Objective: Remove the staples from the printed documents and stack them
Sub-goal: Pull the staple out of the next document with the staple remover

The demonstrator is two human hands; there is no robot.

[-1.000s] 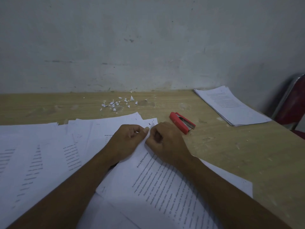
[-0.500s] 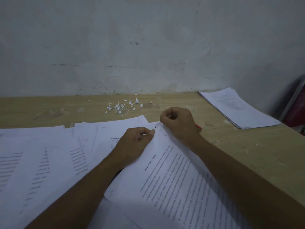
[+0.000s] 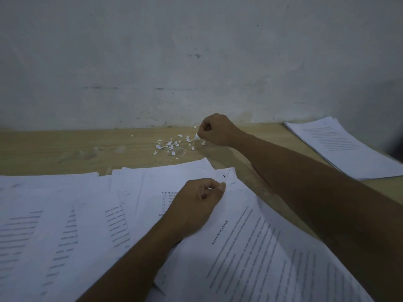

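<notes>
The top printed document (image 3: 250,247), headed page up, lies tilted on other loose sheets (image 3: 54,214). My left hand (image 3: 196,205) rests on its upper corner, fingers curled and the thumb pinching the paper beside small staple holes (image 3: 224,175). My right hand (image 3: 214,129) reaches far across to the table's back edge, over a scatter of torn paper scraps (image 3: 174,144). Its fingertips are pinched tight as on a pulled staple, too small to make out. A stack of unstapled documents (image 3: 340,147) lies at the far right.
The wooden table (image 3: 65,149) ends at a grey wall (image 3: 196,62) right behind the scraps. My right forearm crosses the table's right half and hides what lies under it.
My right hand left the document's corner and moved up and away to the scrap pile by the wall. My left hand stayed on the corner. The red stapler is now out of sight.
</notes>
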